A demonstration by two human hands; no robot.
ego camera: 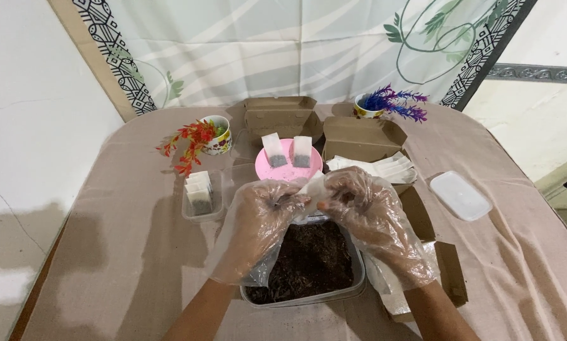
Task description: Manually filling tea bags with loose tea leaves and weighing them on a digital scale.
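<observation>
Head view: we see both gloved hands meeting over a tub of dark loose tea.
Left hand [262, 218]: fingers pinched on the near edge of a small white paper sachet [310, 187]; thin plastic glove, loose at the wrist.
Right hand [370, 215]: pinching the same sachet from the other side, fingertips close together.
Sachet position: held in the air between both hands, above the far rim of the clear tub [358, 273], just in front of the pink lid [288, 169].
Handling, our read: very light, limp paper, tears easily; gloves look slippery on it, so grip at the top edges, not the body.
Tea [312, 259]: dry, crumbly, likely to spill if the sachet tilts.
Pink lid: carries two sachets lying apart.
Left of the tub: small clear tray [202, 201] with a row of sachets standing up.
Right: brown box [365, 140] with white empty sachets, flat clear lid [463, 195] well apart on the tabletop [107, 252].
</observation>
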